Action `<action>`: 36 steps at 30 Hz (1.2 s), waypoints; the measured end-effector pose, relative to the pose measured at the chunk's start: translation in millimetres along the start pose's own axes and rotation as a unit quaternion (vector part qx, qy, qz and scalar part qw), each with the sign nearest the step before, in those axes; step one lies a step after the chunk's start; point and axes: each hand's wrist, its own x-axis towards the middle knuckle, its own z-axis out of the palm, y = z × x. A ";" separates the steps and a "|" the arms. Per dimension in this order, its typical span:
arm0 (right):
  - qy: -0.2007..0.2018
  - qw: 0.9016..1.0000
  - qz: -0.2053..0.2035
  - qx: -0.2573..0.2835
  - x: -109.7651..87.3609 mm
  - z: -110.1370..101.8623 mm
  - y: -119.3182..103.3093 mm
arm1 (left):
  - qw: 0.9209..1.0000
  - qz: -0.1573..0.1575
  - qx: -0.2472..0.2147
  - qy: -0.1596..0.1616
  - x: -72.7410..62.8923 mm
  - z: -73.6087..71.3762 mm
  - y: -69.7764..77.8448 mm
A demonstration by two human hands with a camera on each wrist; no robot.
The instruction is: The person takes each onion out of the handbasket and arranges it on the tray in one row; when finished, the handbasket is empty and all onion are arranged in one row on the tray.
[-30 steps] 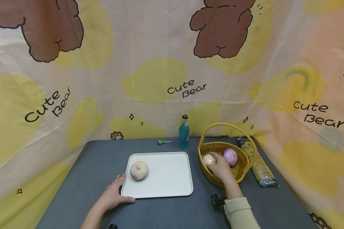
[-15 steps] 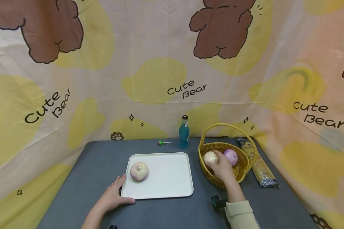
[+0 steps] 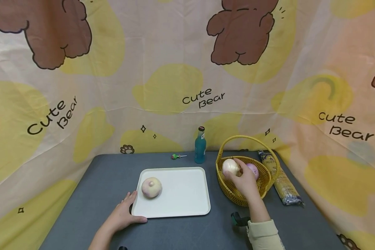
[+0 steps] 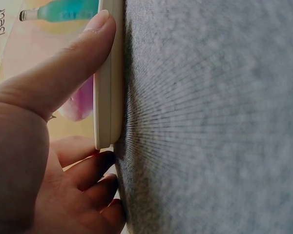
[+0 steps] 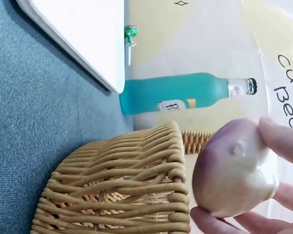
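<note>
A glossy, bulbous white-and-purple onion [image 5: 232,170] is gripped by the thumb and fingers of the right hand [image 3: 245,179], above the woven basket [image 3: 229,193], while the smooth, flat white tray [image 3: 182,191], bearing a squat, round vegetable [image 3: 151,188], is touched at its corner by the relaxed left hand [image 3: 122,214].

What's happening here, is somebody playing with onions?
A person is handling them: the right hand holds a pale onion up over the yellow basket. A purple onion sits in the basket, partly behind that hand. The left hand touches the near left corner of the white tray. One round vegetable is on the tray, toward its left side.
</note>
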 end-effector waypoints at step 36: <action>0.030 0.991 -0.109 0.066 -18.5 47.4 -36.7 | 1.000 0.001 -0.001 0.008 -0.6 1.4 -1.8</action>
